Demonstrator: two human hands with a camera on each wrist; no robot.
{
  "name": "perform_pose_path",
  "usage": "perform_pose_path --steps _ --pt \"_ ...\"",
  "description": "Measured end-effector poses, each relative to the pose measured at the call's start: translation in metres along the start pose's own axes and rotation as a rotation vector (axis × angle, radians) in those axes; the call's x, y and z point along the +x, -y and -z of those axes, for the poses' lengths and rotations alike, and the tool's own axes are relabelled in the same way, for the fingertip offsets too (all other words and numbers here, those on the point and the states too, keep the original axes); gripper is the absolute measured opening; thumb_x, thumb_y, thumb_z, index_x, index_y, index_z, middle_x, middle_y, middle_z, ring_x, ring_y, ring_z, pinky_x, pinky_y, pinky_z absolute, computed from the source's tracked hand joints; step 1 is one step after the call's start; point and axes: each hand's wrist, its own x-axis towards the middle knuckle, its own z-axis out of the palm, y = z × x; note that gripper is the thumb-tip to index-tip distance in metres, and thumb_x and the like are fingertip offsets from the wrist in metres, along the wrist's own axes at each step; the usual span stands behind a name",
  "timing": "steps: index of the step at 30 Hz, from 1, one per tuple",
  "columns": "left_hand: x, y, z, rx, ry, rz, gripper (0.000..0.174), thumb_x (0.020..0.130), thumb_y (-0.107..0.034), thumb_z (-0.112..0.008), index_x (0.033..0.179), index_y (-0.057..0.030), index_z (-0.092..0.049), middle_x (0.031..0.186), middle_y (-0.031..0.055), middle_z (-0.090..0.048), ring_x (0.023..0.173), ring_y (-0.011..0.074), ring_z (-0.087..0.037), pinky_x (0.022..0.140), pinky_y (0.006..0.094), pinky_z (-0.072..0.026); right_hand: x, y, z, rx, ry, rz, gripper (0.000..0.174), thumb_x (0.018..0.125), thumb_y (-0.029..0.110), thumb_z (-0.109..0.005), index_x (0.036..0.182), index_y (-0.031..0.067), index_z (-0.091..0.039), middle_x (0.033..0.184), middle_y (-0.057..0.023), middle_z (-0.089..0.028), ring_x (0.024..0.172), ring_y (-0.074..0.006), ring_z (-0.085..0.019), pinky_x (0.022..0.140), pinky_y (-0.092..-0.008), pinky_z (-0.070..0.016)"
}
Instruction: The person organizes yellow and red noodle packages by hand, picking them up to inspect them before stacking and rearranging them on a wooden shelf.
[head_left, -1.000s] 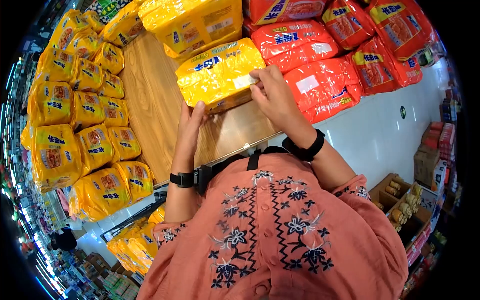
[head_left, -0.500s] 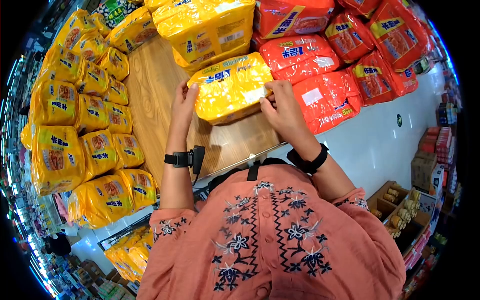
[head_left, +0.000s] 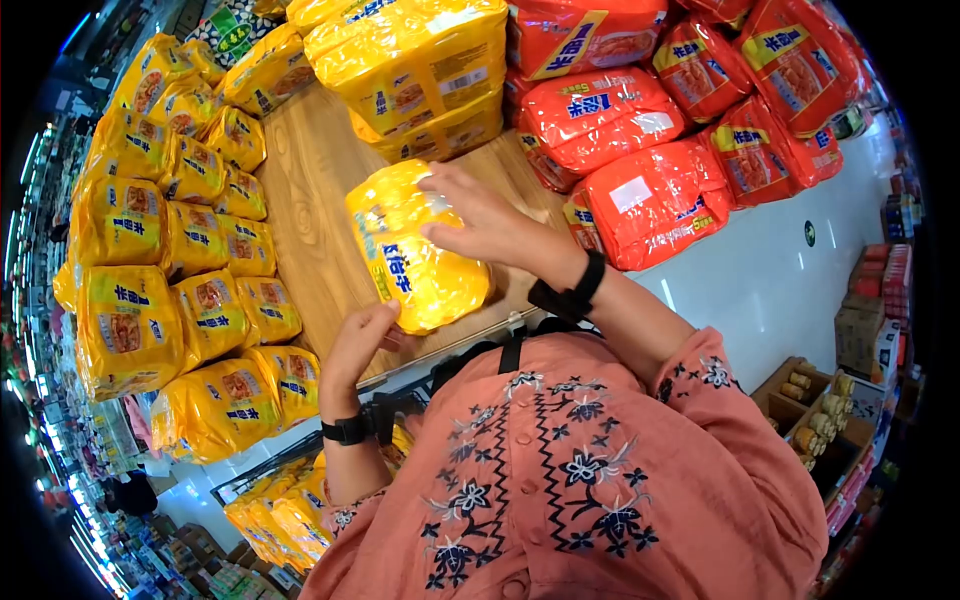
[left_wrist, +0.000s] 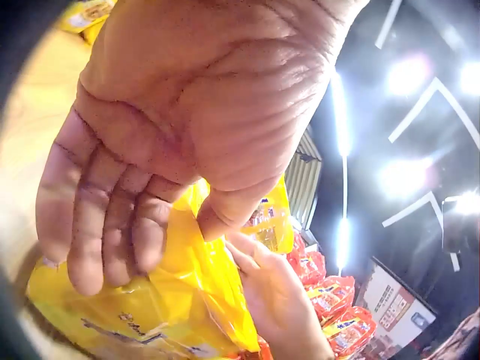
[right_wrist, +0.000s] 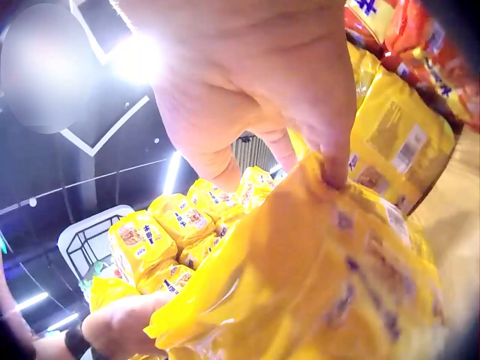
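A yellow multipack of instant noodles lies turned at an angle over the wooden display table in the head view. My right hand reaches across its top and far right side, thumb toward me. In the right wrist view its fingers grip the crinkled wrapper. At the near left corner, my left hand holds the pack, thumb on the upper edge. The left wrist view shows the other fingers along the pack's side.
Stacked yellow noodle packs line the table's left edge. More yellow packs stand behind, and red packs fill the right side. A wire cart holding yellow packs is at lower left, beside the person's body.
The yellow pack has turned and come nearer to the person, away from the red packs. My right hand has shifted left over its top; my left hand has moved down to its near corner.
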Motion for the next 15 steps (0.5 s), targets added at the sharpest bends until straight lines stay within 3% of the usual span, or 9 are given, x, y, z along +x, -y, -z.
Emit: perform_pose_path --steps 2,3,6,9,12,14,15 --pt "-0.007 -0.006 -0.016 -0.112 0.109 0.095 0.054 0.103 -0.048 -0.052 0.106 0.0024 -0.069 0.093 0.0115 -0.073 0.082 0.0176 -0.069 0.072 0.0274 -0.0551 0.017 -0.001 -0.006 0.175 0.124 0.004 0.053 0.090 0.025 -0.069 0.132 -0.0018 -0.053 0.141 -0.0304 -0.047 0.132 -0.0434 -0.048 0.109 -0.0429 -0.0409" --pt "-0.004 -0.004 -0.026 -0.178 0.128 0.113 0.055 0.104 -0.047 -0.049 0.111 0.0039 -0.069 0.102 0.0137 -0.074 0.089 0.0200 -0.071 0.074 0.0287 -0.0565 0.023 -0.006 -0.010 0.082 0.032 0.110 0.050 0.091 0.025 -0.068 0.131 -0.0016 -0.054 0.136 -0.0274 -0.053 0.125 -0.0419 -0.054 0.107 -0.0431 -0.0428" --pt "0.010 -0.016 -0.068 -0.389 0.192 -0.008 0.054 0.105 -0.046 -0.047 0.113 0.0034 -0.069 0.104 0.0117 -0.073 0.092 0.0190 -0.070 0.074 0.0284 -0.0563 0.031 0.002 0.023 -0.043 -0.137 0.042 0.046 0.090 0.024 -0.067 0.127 -0.0026 -0.055 0.121 -0.0257 -0.060 0.112 -0.0400 -0.060 0.094 -0.0436 -0.0496" --pt "0.020 -0.028 -0.094 -0.249 0.185 -0.193 0.050 0.107 -0.039 -0.045 0.116 0.0057 -0.067 0.109 0.0145 -0.072 0.091 0.0204 -0.071 0.073 0.0301 -0.0579 0.013 0.012 0.058 0.014 -0.192 -0.051 0.035 0.092 0.019 -0.064 0.118 -0.0035 -0.058 0.110 -0.0222 -0.064 0.097 -0.0350 -0.066 0.083 -0.0410 -0.0535" --pt "-0.008 -0.055 -0.058 0.008 0.233 -0.317 0.046 0.107 -0.036 -0.046 0.122 0.0037 -0.064 0.112 0.0125 -0.070 0.096 0.0190 -0.069 0.077 0.0287 -0.0567 -0.019 0.014 0.071 0.032 -0.181 -0.165 0.033 0.094 0.019 -0.064 0.116 -0.0041 -0.058 0.106 -0.0208 -0.065 0.091 -0.0306 -0.067 0.078 -0.0384 -0.0543" --pt "-0.030 -0.068 -0.014 0.015 -0.102 -0.248 0.045 0.107 -0.036 -0.046 0.125 0.0025 -0.062 0.120 0.0118 -0.068 0.106 0.0180 -0.066 0.082 0.0267 -0.0539 -0.037 0.012 0.067 0.077 -0.140 -0.268 0.033 0.094 0.020 -0.065 0.116 -0.0044 -0.058 0.104 -0.0201 -0.066 0.090 -0.0283 -0.068 0.077 -0.0368 -0.0543" --pt "-0.026 -0.057 0.002 -0.003 -0.360 -0.363 0.049 0.107 -0.040 -0.045 0.130 0.0009 -0.059 0.124 0.0118 -0.066 0.110 0.0184 -0.065 0.084 0.0275 -0.0528 -0.045 0.009 0.062 0.103 -0.106 -0.305 0.034 0.095 0.021 -0.065 0.116 -0.0046 -0.058 0.103 -0.0200 -0.066 0.089 -0.0273 -0.068 0.077 -0.0360 -0.0542"
